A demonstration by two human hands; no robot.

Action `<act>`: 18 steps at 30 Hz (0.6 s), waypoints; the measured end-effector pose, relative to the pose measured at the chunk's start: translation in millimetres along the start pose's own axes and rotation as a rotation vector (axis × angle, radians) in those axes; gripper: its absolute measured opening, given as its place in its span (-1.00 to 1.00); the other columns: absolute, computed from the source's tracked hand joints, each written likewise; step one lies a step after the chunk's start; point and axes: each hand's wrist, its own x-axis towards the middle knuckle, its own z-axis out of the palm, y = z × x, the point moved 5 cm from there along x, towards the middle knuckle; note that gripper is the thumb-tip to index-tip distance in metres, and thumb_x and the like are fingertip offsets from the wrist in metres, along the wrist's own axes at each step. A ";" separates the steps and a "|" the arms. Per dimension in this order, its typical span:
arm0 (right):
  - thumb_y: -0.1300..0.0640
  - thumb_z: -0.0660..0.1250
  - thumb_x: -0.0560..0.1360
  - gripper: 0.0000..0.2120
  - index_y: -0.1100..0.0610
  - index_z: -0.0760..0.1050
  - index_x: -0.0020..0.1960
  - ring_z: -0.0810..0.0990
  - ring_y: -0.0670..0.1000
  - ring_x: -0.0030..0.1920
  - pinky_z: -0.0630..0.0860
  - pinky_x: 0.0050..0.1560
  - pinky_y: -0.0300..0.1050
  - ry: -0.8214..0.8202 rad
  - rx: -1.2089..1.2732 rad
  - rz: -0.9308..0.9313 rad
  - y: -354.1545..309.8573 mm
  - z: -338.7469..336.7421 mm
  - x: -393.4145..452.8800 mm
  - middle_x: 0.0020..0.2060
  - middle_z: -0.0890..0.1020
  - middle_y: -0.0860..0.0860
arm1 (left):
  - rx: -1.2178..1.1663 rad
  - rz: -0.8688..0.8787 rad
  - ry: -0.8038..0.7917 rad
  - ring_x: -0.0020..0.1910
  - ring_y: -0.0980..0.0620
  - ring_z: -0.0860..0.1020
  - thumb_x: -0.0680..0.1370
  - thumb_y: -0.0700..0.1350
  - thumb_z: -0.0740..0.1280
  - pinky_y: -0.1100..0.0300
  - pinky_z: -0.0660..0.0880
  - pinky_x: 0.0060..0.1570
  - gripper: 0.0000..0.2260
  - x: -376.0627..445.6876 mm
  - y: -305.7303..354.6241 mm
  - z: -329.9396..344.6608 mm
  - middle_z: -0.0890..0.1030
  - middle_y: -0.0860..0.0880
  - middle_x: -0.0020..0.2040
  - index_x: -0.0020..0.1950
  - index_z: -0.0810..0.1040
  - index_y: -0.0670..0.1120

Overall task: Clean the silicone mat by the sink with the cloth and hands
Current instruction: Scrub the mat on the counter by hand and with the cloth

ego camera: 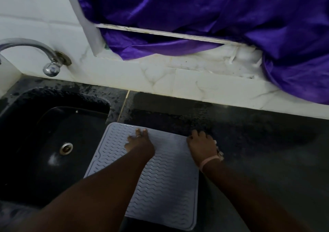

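A pale grey silicone mat [165, 183] with a wavy ribbed pattern lies flat on the dark counter, just right of the sink. My left hand [139, 142] rests on the mat's far half with fingers spread, palm down. My right hand [202, 144] sits at the mat's far right corner, its fingers bent over the edge where mat meets counter; whether they pinch the edge I cannot tell. A pink band circles the right wrist. No cloth for wiping is in view.
A black sink [53, 142] with a metal drain [66, 148] lies left of the mat. A chrome tap [35, 53] juts from the white tiled wall. Purple fabric [231, 26] hangs over a ledge at the back. The dark counter [267, 151] looks wet.
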 end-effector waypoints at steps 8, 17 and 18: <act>0.36 0.57 0.05 -0.78 0.26 0.54 -0.43 0.48 0.21 -0.40 0.43 -0.41 0.05 -0.050 0.141 0.170 3.9 0.9 -35.0 -0.35 0.49 0.22 | -0.002 0.123 -0.083 0.59 -0.28 -0.04 0.55 0.18 0.35 -0.26 0.10 0.50 -0.09 4.7 -1.9 -7.0 -0.25 -0.14 0.62 0.64 -0.22 0.00; 0.17 0.18 0.57 -0.71 0.09 0.44 0.28 0.45 0.25 0.18 0.48 0.02 0.11 -0.021 0.278 0.234 -38.8 -94.0 -16.8 0.28 0.39 0.17 | -0.510 0.238 0.148 0.27 -0.06 0.51 0.67 -0.05 0.19 0.08 0.44 0.27 -0.68 -27.3 -61.4 -40.2 0.53 -0.11 0.32 0.39 0.48 -0.12; 0.17 0.20 0.57 -0.70 0.10 0.44 0.29 0.45 0.26 0.19 0.48 0.03 0.11 -0.007 0.336 0.228 -45.0 -101.1 -9.4 0.29 0.38 0.18 | -0.540 0.207 0.217 0.28 -0.05 0.51 0.68 -0.04 0.18 0.08 0.44 0.28 -0.68 -29.5 -78.9 -32.8 0.53 -0.08 0.33 0.39 0.48 -0.09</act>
